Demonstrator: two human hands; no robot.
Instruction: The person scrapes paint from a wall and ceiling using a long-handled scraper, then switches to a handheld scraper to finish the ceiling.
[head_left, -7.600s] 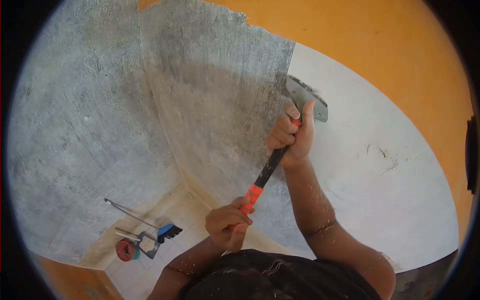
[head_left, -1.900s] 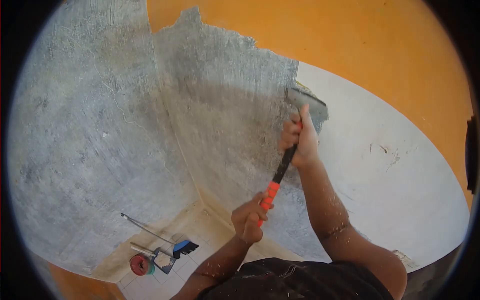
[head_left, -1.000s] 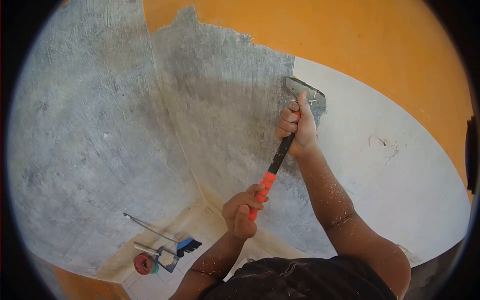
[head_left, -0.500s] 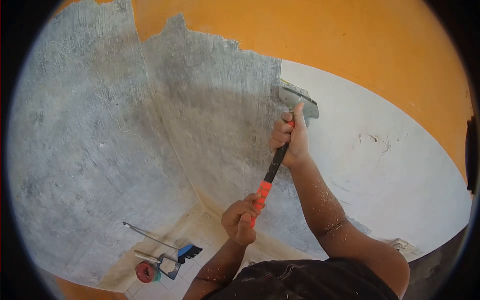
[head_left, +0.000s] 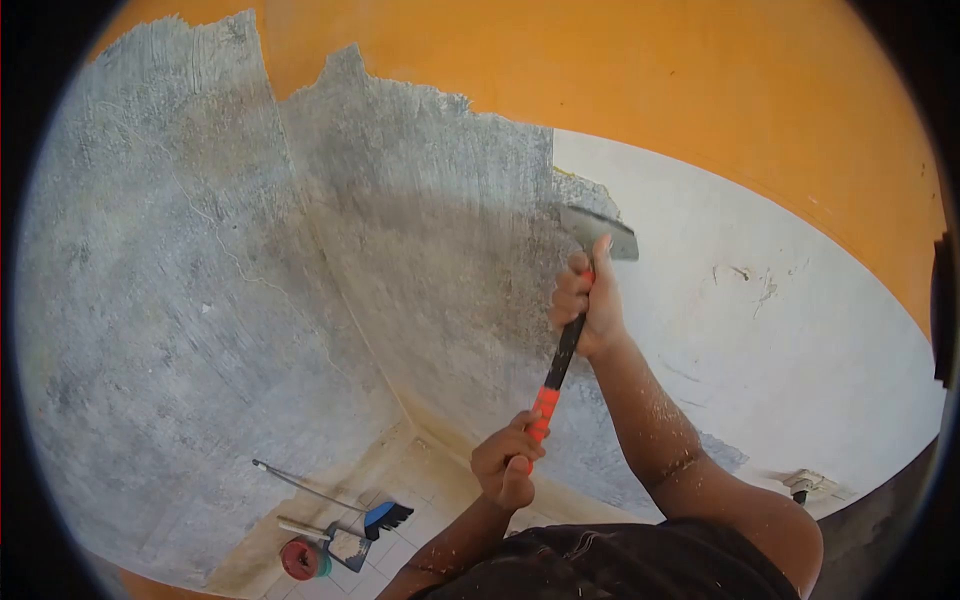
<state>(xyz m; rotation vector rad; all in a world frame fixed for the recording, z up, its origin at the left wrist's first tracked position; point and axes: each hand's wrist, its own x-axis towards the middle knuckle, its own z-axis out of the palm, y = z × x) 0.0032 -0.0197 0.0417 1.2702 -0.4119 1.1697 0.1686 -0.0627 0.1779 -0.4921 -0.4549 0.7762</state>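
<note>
A long-handled scraper (head_left: 562, 355) with a black and orange-red handle slants up the wall. Its wide metal blade (head_left: 600, 232) lies at the border between bare grey wall (head_left: 430, 220) and white paint (head_left: 720, 320). My right hand (head_left: 590, 300) is closed round the upper handle just below the blade, thumb stretched toward the blade. Lower down, my left hand (head_left: 508, 465) wraps round the orange-red end of the handle. Pale flakes speckle both forearms. Above the blade, a small patch of rough grey shows inside the white paint.
Orange paint (head_left: 650, 60) covers the upper wall. On the tiled floor at lower left are a blue-and-black broom (head_left: 385, 517), a dustpan (head_left: 348, 547) with pale debris, and a red round container (head_left: 300, 559). A wall fitting (head_left: 803, 484) sits at lower right.
The blade and both hands have moved down the wall, my left hand also to the right. More of the rough grey patch above the blade shows. The view has shifted slightly.
</note>
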